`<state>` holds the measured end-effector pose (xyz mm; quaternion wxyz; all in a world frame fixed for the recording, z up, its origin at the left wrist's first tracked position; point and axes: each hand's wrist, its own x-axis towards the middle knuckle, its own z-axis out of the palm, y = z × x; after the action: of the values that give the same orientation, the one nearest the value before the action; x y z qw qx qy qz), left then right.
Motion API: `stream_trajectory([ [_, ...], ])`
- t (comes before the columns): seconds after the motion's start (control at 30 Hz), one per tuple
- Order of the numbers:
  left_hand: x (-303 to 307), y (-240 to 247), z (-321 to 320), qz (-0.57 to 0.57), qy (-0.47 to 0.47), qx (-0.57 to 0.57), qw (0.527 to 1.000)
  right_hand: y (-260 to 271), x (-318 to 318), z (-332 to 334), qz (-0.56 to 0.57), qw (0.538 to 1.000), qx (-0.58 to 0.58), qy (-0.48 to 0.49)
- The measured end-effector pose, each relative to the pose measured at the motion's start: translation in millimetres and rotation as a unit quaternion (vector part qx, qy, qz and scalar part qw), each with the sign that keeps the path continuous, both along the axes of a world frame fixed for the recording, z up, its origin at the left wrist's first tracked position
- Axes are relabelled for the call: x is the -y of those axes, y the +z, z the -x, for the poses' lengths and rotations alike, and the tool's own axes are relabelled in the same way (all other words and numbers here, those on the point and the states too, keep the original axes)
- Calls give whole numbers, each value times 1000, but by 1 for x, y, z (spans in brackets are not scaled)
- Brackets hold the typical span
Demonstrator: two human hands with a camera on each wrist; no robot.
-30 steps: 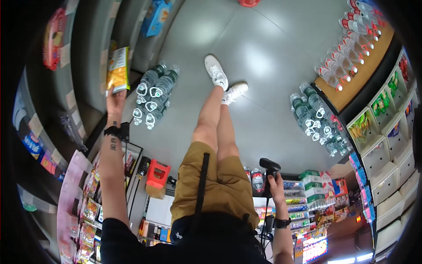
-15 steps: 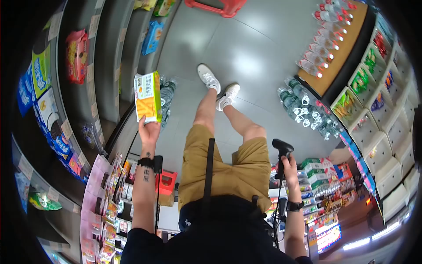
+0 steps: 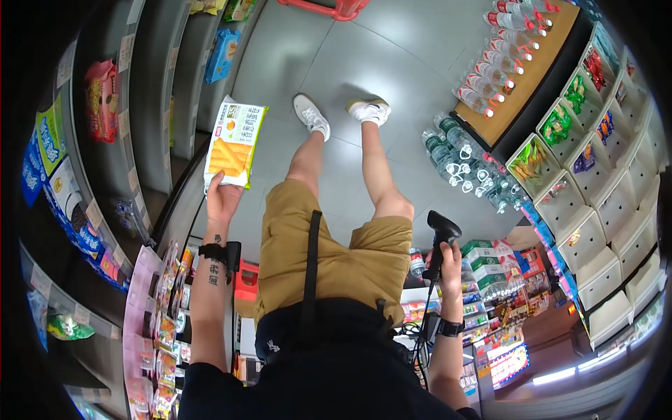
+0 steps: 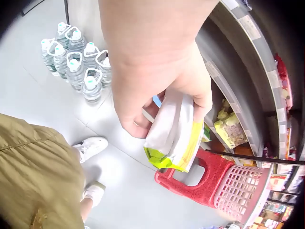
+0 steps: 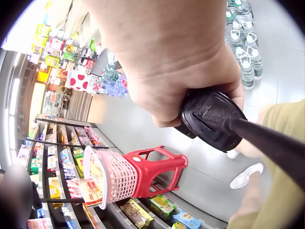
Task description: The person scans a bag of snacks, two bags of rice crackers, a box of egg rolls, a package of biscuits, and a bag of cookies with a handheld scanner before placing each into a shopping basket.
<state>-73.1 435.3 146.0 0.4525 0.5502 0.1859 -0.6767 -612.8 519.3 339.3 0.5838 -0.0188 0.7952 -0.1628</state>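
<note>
Counts: one snack packet, yellow and green. One black scanner with a cord. One red basket on the floor, at the top edge of the head view. Two white shoes. Water bottles stand in shrink-wrapped packs on the floor (too many to count surely).

Changes over the last half second: the feet were side by side and now stand apart, the right one set further out. The packet sits a little higher in view and leans more, printed face toward the head camera. The scanner is in about the same spot by the right thigh.

Left hand: raised in front of the shelves, fingers and thumb curled round the packet's lower end. The left wrist view shows the packet clamped edge-on between them. The packet is in the air, near the shelf front and touching nothing else.

Right hand: wrapped fully round the scanner's handle, with the scanner's head above the fist and the cord trailing below the wrist.
</note>
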Motion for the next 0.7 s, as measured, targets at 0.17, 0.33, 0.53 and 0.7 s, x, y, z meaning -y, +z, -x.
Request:
stream_trajectory([
  [0.17,15,-1,6,5,-16,4,1000,4,5,-4,-6,1000,10,-8],
  [0.33,16,1,8,-2,-28,9,1000,4,9,-7,-11,1000,7,-10],
  [0.53,17,4,10,-4,-38,0,999,9,18,-9,-4,1000,16,-21],
  [0.7,22,14,11,0,-28,-16,999,14,28,-12,24,1000,16,-4],
])
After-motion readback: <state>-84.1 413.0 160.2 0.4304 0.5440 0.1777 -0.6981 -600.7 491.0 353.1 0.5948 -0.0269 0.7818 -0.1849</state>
